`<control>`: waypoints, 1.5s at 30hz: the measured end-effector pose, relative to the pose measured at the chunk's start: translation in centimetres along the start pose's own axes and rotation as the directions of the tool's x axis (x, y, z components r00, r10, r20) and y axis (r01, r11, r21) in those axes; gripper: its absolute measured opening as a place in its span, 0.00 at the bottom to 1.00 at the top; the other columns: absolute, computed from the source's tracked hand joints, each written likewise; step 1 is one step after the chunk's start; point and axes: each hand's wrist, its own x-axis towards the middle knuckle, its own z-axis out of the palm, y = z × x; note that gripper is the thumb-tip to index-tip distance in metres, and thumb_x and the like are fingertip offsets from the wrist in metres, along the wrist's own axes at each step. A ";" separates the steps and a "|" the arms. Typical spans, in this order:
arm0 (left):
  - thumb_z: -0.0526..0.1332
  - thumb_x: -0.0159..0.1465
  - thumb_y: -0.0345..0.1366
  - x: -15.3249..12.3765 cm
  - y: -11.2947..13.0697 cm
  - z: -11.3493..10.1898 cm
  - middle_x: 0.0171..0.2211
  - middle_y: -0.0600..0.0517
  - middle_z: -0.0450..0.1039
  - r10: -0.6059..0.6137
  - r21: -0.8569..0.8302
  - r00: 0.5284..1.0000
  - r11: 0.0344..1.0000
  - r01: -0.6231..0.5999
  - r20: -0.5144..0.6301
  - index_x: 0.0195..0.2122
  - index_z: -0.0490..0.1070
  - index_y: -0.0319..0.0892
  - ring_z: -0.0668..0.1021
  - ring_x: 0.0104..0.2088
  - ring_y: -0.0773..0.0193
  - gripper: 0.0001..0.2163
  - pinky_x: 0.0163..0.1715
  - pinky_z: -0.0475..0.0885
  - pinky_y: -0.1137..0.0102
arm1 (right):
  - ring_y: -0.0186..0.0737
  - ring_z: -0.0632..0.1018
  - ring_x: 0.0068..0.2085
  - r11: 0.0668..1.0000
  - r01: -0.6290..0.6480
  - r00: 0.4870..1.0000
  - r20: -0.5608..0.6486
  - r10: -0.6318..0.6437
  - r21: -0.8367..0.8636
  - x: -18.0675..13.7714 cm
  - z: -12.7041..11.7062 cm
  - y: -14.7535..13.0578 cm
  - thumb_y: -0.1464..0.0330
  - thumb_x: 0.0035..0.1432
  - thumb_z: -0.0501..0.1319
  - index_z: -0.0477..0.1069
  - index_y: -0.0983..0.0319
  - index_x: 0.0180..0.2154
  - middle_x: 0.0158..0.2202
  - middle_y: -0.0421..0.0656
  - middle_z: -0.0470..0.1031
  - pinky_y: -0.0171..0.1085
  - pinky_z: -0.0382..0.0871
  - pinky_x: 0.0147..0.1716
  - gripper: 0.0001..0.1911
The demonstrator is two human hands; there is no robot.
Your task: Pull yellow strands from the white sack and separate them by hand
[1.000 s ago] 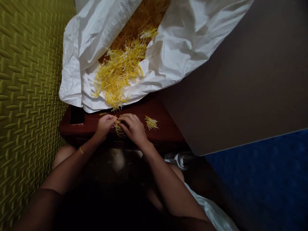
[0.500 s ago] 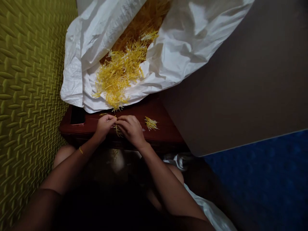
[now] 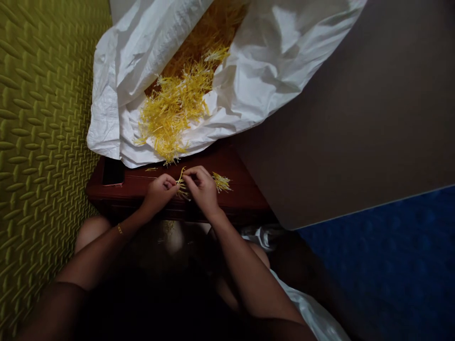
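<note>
Between my hands is a small cluster of thin yellow strands [image 3: 182, 189] with pale tips, above the dark red bench top [image 3: 131, 193]. My left hand [image 3: 161, 192] pinches the strands from the left, fingers closed. My right hand [image 3: 203, 188] is closed in a pinch on the upper end of a yellow strand [image 3: 182, 173]. Just right of it lies a small pile of yellow strands [image 3: 222, 182]. Beyond my hands, a large heap of the same strands [image 3: 174, 106] spills from the mouth of a white woven sack [image 3: 263, 80].
A dark phone-like slab [image 3: 113, 171] lies at the bench's left end, with a few loose strands [image 3: 151, 169] nearby. A textured yellow wall [image 3: 42, 142] rises at left. A large brown board [image 3: 341, 132] takes up the right, over a blue floor [image 3: 384, 246].
My hands have drawn slightly apart and moved right. A yellow strand now stands up between them, and more of the cluster shows. The view has shifted a little.
</note>
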 end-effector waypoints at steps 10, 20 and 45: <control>0.62 0.53 0.36 0.8 -1.5 0.3 0.25 0.56 0.68 -0.037 -0.068 0.999 0.997 0.036 -0.014 0.31 0.67 0.38 0.68 0.25 0.72 0.08 0.27 0.63 0.76 | 0.37 0.74 0.37 0.978 -0.089 0.996 -0.009 0.093 0.191 0.1 0.1 -0.4 0.70 0.57 0.57 0.73 0.60 0.34 0.33 0.43 0.74 0.37 0.67 0.39 0.07; 0.62 0.54 0.41 -0.2 0.5 0.5 0.28 0.53 0.70 -0.344 -0.406 0.894 0.802 0.439 0.287 0.32 0.68 0.37 0.72 0.29 0.72 0.11 0.34 0.68 0.72 | 0.34 0.72 0.31 0.823 -0.346 0.926 0.022 0.378 0.451 0.4 0.2 0.3 0.66 0.49 0.62 0.71 0.61 0.30 0.29 0.39 0.72 0.35 0.66 0.35 0.05; 0.60 0.53 0.35 0.2 1.1 1.8 0.17 0.58 0.63 -0.075 -0.334 0.969 0.930 0.153 0.235 0.22 0.65 0.37 0.63 0.20 0.75 0.07 0.23 0.57 0.76 | 0.31 0.68 0.25 0.830 -0.419 0.787 -0.308 0.534 0.369 2.0 -0.6 5.0 0.67 0.48 0.58 0.66 0.62 0.26 0.21 0.35 0.67 0.34 0.65 0.31 0.04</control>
